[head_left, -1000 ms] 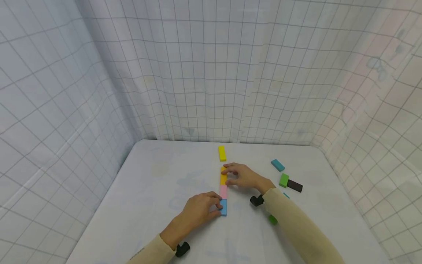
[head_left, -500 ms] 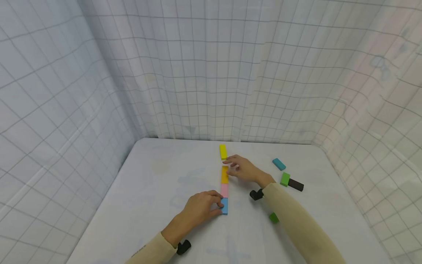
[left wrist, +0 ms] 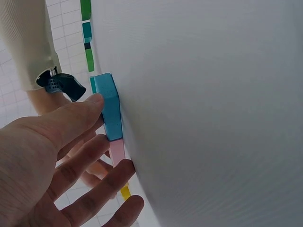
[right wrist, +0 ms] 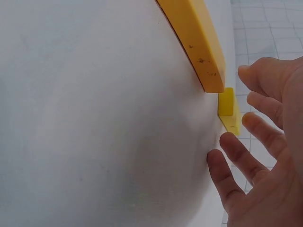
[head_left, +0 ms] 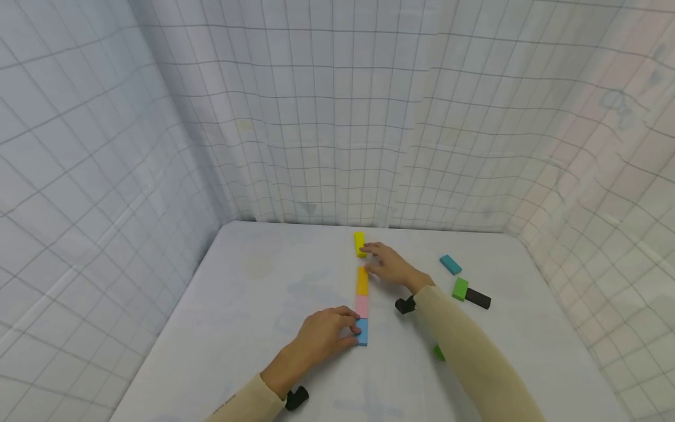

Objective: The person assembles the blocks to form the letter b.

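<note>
Blue [head_left: 362, 332], pink [head_left: 361, 306] and orange [head_left: 362, 281] blocks form a line on the white table. My left hand [head_left: 324, 334] holds the blue block at the near end, its thumb [left wrist: 90, 106] against that block and other fingers loosely spread. My right hand [head_left: 390, 264] hovers beside the gap between the orange block and a yellow block [head_left: 359, 241]. Its fingers are spread, with the fingertips near the yellow block's right side. In the right wrist view they hold nothing, and the orange block [right wrist: 201, 47] stands apart from the thumb.
On the right lie a teal block [head_left: 450, 264], a green block [head_left: 460, 289] and a dark block [head_left: 478, 298]. Another green block [head_left: 439, 353] is partly under the right sleeve [head_left: 469, 351]. Gridded white curtains [head_left: 337, 117] enclose the table's back and sides.
My right hand has left the orange block and moved away from me to the yellow block, its fingers spread. The left hand stays at the blue block.
</note>
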Motion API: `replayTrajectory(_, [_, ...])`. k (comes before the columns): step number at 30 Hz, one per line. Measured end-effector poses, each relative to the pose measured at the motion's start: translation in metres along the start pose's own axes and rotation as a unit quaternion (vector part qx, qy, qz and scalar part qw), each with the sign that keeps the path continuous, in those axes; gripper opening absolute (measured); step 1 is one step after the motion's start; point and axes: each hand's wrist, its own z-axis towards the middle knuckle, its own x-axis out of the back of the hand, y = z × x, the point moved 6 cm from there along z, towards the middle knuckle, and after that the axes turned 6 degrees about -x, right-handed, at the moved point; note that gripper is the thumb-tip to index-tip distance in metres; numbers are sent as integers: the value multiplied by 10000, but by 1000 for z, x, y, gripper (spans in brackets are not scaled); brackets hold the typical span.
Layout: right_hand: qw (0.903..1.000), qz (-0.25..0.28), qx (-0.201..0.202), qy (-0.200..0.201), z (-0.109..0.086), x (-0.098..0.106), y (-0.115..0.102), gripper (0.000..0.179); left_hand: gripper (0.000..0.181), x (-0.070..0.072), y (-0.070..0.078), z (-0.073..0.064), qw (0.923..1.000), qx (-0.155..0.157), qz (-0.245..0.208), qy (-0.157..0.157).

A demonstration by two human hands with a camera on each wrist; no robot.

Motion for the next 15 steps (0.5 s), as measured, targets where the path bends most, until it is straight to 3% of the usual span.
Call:
replayTrajectory(9, [9979, -192, 556, 267, 20, -14, 39, 54, 11, 2, 4, -1, 10000, -50, -2, 84])
replayTrajectory(15, [9979, -288, 540, 231, 28, -19, 49, 55, 10, 0, 3, 0, 9999, -55, 74, 136])
